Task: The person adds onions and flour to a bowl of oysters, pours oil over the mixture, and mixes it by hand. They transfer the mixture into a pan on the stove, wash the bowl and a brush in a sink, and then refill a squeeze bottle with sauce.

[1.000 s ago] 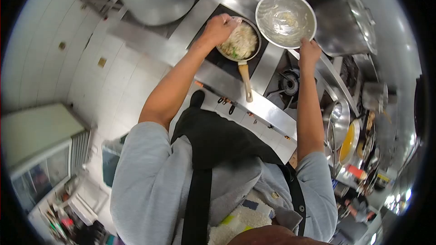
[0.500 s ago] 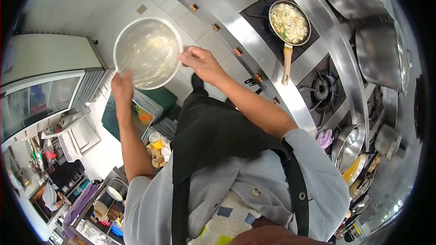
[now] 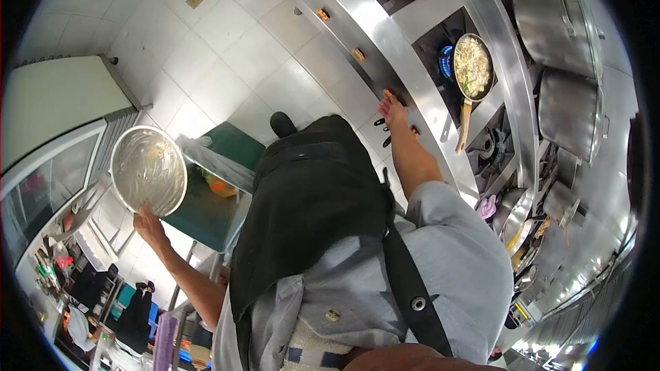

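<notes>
My left hand (image 3: 151,227) is closed on the rim of a round metal bowl (image 3: 137,175). Smears of pale food coat the bowl's inside. On the stove front, my right hand (image 3: 395,113) pinches an orange stove knob (image 3: 388,94) with its fingertips. Beyond that hand, a frying pan (image 3: 465,127) with a wooden handle sits on a burner. Chopped pale food with green bits (image 3: 473,65) fills it. Blue flame (image 3: 445,62) shows at the pan's left side.
Large steel pots (image 3: 553,24) stand along the stove's far side. A green bin (image 3: 196,216) is beside my left arm. White tiles (image 3: 213,82) cover the floor. A fridge-like cabinet (image 3: 69,110) stands at left. Another person's dark-trousered legs (image 3: 134,319) show at lower left.
My right hand has let go of the bowl and moved to the stove knob. The left hand has carried the bowl left and down. Blue flame now shows beside the pan.
</notes>
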Tool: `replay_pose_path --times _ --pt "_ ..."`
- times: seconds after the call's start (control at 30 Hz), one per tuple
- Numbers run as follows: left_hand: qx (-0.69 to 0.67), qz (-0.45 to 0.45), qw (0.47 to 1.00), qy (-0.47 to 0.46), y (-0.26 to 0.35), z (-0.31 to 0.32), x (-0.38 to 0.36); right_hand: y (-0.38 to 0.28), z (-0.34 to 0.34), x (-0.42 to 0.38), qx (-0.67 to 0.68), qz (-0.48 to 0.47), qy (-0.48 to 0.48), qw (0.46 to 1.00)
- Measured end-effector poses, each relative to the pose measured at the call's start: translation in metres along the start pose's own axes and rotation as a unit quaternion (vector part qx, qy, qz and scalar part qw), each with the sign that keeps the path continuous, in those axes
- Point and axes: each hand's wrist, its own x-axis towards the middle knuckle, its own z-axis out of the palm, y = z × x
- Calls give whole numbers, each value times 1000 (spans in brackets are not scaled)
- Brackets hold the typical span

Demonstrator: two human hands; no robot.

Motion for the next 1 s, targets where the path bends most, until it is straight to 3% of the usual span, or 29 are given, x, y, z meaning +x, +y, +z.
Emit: replay_pose_path --times 0.07,0.13,0.17,0.23,0.27,0.33,0.4,0.43,0.47,0.5,0.57,0.67,0.77,0.8,0.9,1.0 --pt "-59 -60 996 12 0 -5 28 2 4 0 -14 -28 21 999" --pt "-15 -42 999 1 -36 -10 70 9 5 5 -26 -58 67 996" --pt "58 10 998 -14 -76 -15 101 11 9 4 -31 -70 89 993" --pt "121 77 989 -24 -74 0 139 14 16 3 -38 -93 139 985" --pt "115 90 989 -17 -41 10 145 17 21 -4 -14 -73 169 983" --pt "-66 -100 993 -3 46 38 163 17 39 -26 39 -34 222 974" --pt "58 26 998 -9 23 48 214 36 52 -44 48 78 256 962" --pt "86 65 994 5 33 54 229 59 52 -42 16 153 182 971" --pt "101 87 991 28 46 57 245 109 32 -7 -140 155 75 975" --pt "80 79 992 49 63 59 259 109 36 -7 -242 166 33 955" --pt "-124 -110 985 52 109 59 287 65 61 -28 -287 182 73 938" --pt "-178 -104 970 130 136 71 323 -13 105 -39 -313 166 95 930" --pt "-167 -142 966 134 159 63 380 -51 177 -30 -361 134 50 921" --pt "-181 -98 969 133 149 67 400 -58 207 -26 -374 125 27 919" --pt "-40 24 989 142 142 84 465 -76 302 -20 -400 95 -44 910" --pt "-58 -26 995 83 202 123 556 -85 396 -25 -422 78 -93 899"
